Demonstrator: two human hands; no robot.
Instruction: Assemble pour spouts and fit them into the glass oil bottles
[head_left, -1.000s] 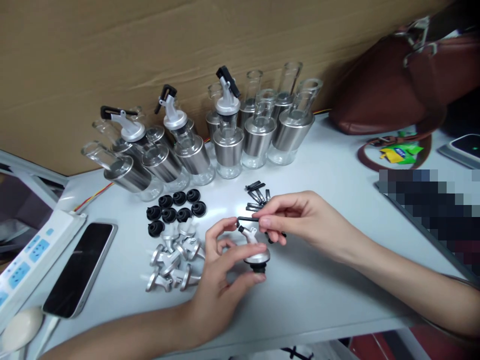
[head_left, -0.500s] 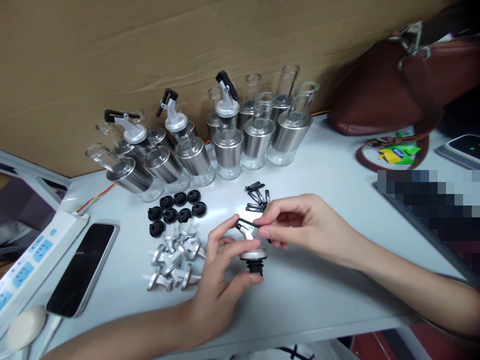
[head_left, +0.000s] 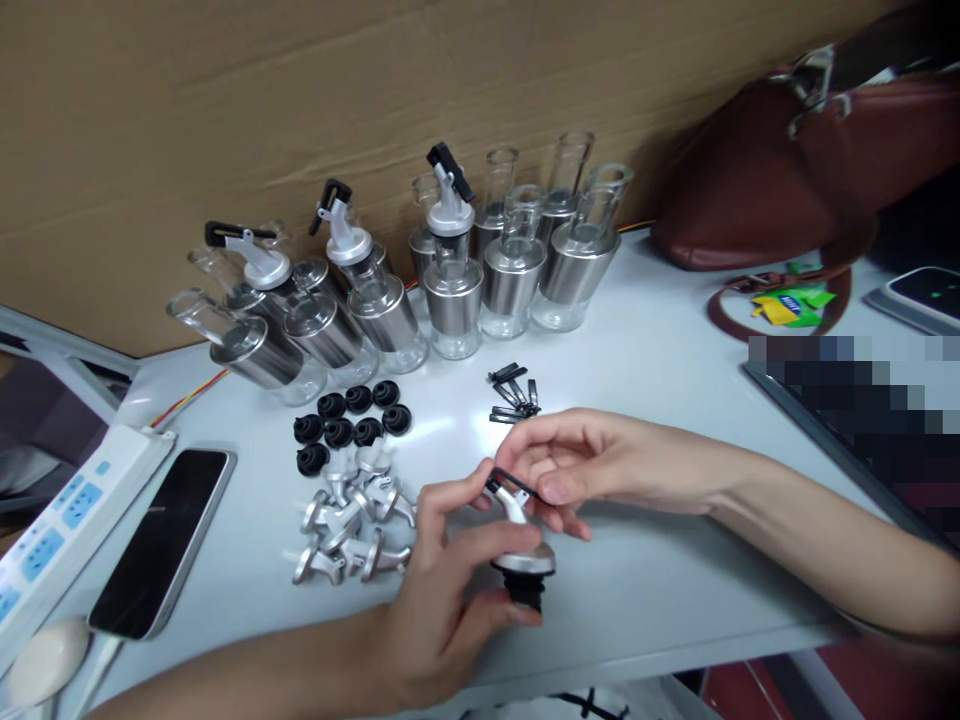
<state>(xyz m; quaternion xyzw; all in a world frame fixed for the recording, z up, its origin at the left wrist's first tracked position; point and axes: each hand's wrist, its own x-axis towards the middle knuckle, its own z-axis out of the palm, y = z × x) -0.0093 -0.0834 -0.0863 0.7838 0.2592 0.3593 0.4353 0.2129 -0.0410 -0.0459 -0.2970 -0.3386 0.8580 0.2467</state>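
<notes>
My left hand (head_left: 446, 575) grips a silver bottle pourer (head_left: 528, 560) with a ribbed black stopper, thumb under the stopper and fingers at the collar and spout. A black flip lever (head_left: 513, 481) lies along the top of the spout, one end at the spout tip. My right hand (head_left: 600, 465) pinches the lever's other end between thumb and forefinger. Beyond it lie several loose black levers (head_left: 512, 411). To the left are a pile of silver pourer heads (head_left: 349, 535) and several black ribbed stoppers (head_left: 339, 432).
Glass bottles with steel sleeves (head_left: 453, 295) stand along the cardboard backing; some carry fitted pourers. A phone (head_left: 161, 545) and a power strip (head_left: 45, 540) are at left. At right are a brown bag (head_left: 735, 190), a colourful packet (head_left: 791, 307) and a dark, partly pixelated device.
Both hands have come closer to the table's front edge, slightly rightward, with the pourer. The right hand's fingers have shifted around the lever's end.
</notes>
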